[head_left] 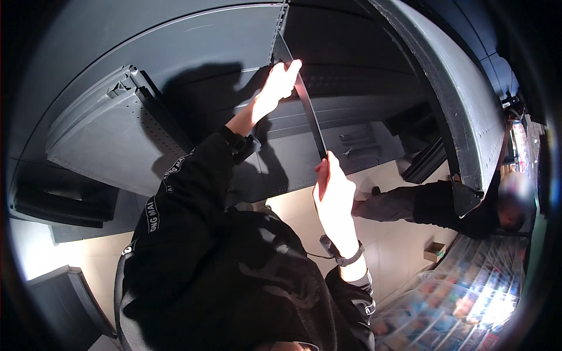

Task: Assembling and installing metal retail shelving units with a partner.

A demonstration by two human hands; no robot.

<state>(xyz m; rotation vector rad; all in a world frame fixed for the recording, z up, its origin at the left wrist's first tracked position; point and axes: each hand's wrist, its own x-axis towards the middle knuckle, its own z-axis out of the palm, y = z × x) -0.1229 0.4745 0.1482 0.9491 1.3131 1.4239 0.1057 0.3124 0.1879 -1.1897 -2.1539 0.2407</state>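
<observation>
Between my two hands a long, thin dark metal shelf bracket (310, 114) slants down from upper left to lower right. My left hand (277, 86) is closed on its far part, thumb pointing up. Its far tip comes close to a slotted upright (277, 32) on the grey shelf unit; I cannot tell whether they touch. My right hand (335, 190) is closed round the near end. Wrist straps show on both arms, and a cable runs from the right one.
Grey metal shelf panels (105, 143) lie stacked at left. A long grey shelf (462, 88) juts out at upper right. Behind it a person in dark clothes (433, 207) is low down. Plastic-wrapped goods (451, 298) and a small carton (434, 251) are at lower right.
</observation>
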